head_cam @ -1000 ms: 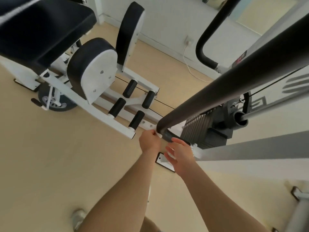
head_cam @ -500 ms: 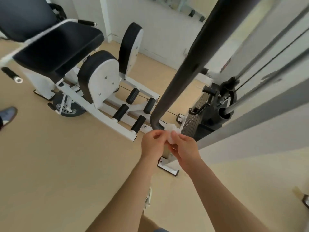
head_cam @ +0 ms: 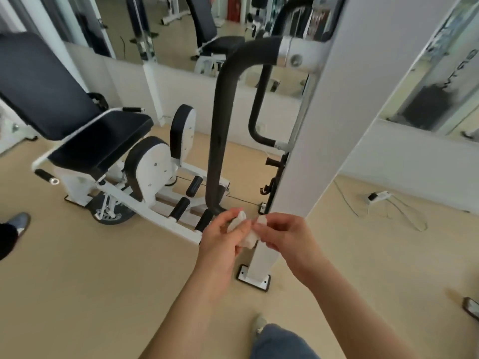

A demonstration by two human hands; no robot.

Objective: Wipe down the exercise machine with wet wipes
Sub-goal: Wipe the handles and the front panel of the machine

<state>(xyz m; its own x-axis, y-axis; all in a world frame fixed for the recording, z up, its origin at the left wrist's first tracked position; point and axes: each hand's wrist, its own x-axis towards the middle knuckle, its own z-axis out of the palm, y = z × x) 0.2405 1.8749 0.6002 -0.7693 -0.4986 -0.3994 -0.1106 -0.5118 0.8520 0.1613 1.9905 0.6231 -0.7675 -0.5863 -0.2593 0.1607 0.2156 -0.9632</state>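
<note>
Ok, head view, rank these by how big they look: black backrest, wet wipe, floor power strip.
Black backrest, largest.
Wet wipe next, though nearness to the camera flatters it.
Power strip smallest.

The left hand (head_cam: 223,242) and right hand (head_cam: 287,237) hide most of the wet wipe (head_cam: 245,235) (a crumpled white wad); the lettering (head_cam: 452,73) far right is blurred.

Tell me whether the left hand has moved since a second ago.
Yes. The left hand came off the black bar, drawing back toward the person, and now pinches the wipe with the right hand.

White wipe (head_cam: 245,230); black seat (head_cam: 103,143); beige floor (head_cam: 77,281).
</note>
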